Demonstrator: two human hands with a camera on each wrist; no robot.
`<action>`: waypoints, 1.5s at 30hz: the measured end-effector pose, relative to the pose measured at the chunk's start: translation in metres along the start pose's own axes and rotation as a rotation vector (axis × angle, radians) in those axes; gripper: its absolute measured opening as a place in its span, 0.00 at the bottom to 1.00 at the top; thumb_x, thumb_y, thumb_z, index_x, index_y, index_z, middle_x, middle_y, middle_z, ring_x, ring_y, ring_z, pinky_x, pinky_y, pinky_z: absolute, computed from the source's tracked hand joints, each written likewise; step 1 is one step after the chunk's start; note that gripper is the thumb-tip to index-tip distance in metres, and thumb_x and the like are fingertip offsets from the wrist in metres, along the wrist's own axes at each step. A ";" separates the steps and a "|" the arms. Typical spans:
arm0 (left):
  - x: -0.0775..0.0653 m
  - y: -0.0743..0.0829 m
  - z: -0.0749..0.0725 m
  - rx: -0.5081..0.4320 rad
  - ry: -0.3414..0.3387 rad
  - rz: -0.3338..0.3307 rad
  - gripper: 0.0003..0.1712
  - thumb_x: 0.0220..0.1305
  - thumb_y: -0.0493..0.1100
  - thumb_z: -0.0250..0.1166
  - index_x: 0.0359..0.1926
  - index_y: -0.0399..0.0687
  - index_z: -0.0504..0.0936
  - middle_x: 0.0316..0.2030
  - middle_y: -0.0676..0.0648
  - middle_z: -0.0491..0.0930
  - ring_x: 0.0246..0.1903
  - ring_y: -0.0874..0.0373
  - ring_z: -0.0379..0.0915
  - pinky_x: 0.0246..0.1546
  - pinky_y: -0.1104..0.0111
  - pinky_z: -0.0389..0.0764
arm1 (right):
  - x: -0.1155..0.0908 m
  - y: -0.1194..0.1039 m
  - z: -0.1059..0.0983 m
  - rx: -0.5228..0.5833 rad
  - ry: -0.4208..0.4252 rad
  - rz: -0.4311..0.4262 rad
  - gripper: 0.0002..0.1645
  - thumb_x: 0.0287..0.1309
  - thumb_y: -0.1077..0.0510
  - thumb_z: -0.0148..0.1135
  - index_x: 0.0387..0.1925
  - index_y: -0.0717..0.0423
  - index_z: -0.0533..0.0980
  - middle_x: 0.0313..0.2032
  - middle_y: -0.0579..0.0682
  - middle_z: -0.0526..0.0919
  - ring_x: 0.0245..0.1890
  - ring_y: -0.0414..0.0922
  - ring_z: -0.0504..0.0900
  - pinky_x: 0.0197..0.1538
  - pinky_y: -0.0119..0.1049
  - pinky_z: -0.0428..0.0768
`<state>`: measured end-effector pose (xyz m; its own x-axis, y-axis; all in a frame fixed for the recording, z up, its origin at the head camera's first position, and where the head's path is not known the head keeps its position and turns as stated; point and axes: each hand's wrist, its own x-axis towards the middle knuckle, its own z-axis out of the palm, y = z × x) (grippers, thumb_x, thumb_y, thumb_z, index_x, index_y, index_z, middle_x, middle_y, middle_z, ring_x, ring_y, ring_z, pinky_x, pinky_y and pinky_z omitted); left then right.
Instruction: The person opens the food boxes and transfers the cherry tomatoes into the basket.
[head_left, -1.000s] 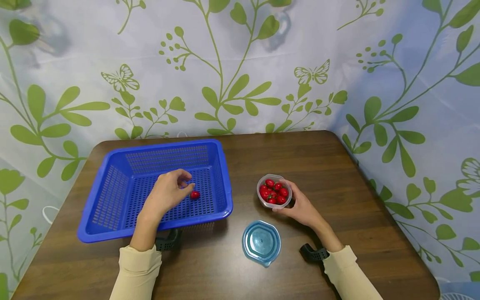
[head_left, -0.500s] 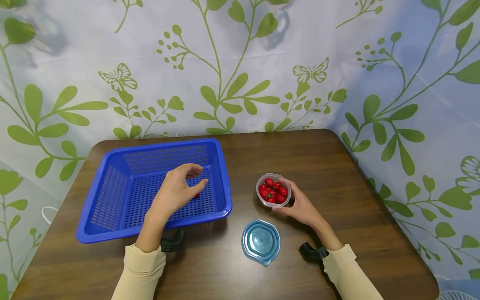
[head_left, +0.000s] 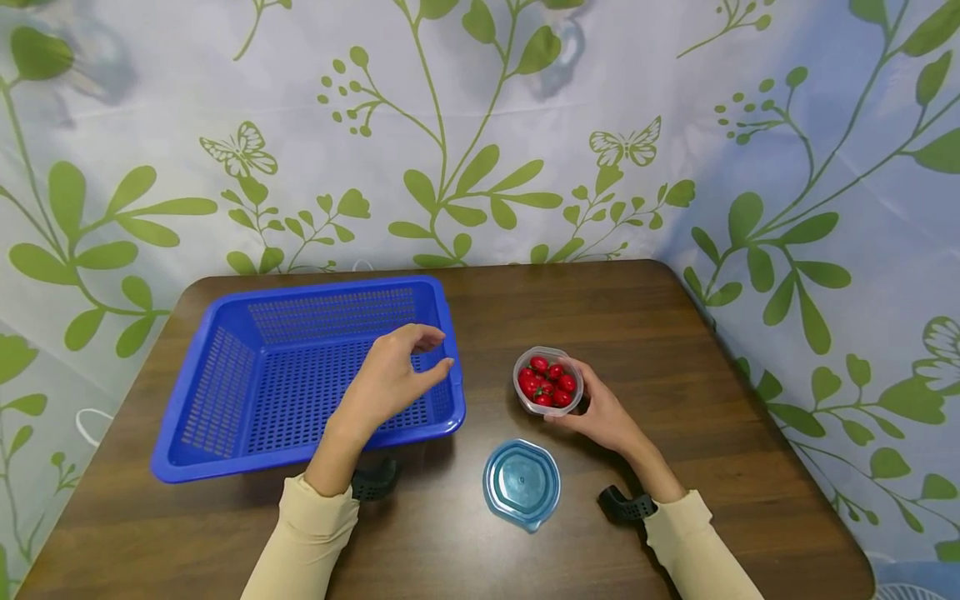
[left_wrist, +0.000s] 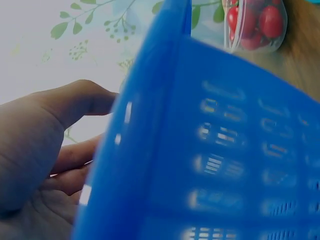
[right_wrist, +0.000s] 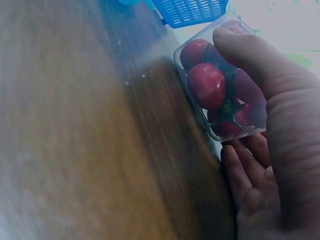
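Note:
My left hand (head_left: 393, 375) is raised over the right side of the blue plastic basket (head_left: 333, 447), thumb and fingers curved apart with nothing seen between them. In the left wrist view, the basket's wall (left_wrist: 165, 130) hides the fingertips of that hand (left_wrist: 45, 145). My right hand (head_left: 600, 414) holds a clear plastic container (head_left: 551, 353) of several cherry tomatoes (head_left: 545, 388) from its right side. The right wrist view shows the thumb on one wall of this container (right_wrist: 187, 92) and fingers at another. The container stands upright on the table.
A round translucent blue lid (head_left: 522, 485) lies on the brown wooden table (head_left: 615, 312) in front of the container. Dark bands with camera mounts (head_left: 626, 506) sit at both wrists. A leaf-patterned cloth (head_left: 480, 117) hangs behind the table.
My left hand has moved right across the basket towards its right rim. The single cherry tomato seen earlier in the basket is now hidden behind that hand. My right hand stays at the container.

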<state>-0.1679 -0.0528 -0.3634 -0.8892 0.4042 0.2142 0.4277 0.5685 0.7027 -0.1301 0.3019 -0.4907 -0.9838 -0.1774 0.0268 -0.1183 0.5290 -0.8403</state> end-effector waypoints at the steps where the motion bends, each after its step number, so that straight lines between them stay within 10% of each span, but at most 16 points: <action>1: 0.001 0.001 0.002 0.005 -0.001 0.007 0.23 0.63 0.45 0.73 0.55 0.35 0.83 0.49 0.40 0.86 0.52 0.46 0.84 0.56 0.53 0.82 | 0.000 0.000 0.000 0.004 0.001 0.000 0.58 0.49 0.49 0.82 0.76 0.49 0.59 0.76 0.53 0.64 0.77 0.58 0.61 0.74 0.63 0.61; 45: 0.022 0.051 0.084 0.027 -0.197 0.226 0.22 0.65 0.44 0.72 0.57 0.39 0.83 0.53 0.43 0.85 0.47 0.50 0.84 0.49 0.66 0.85 | 0.001 0.001 0.000 0.014 -0.003 -0.032 0.58 0.51 0.53 0.81 0.77 0.48 0.57 0.75 0.55 0.65 0.75 0.58 0.64 0.74 0.62 0.63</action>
<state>-0.1522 0.0454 -0.3803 -0.7235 0.6525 0.2253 0.6175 0.4660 0.6337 -0.1308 0.3019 -0.4917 -0.9791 -0.1965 0.0520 -0.1475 0.5110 -0.8468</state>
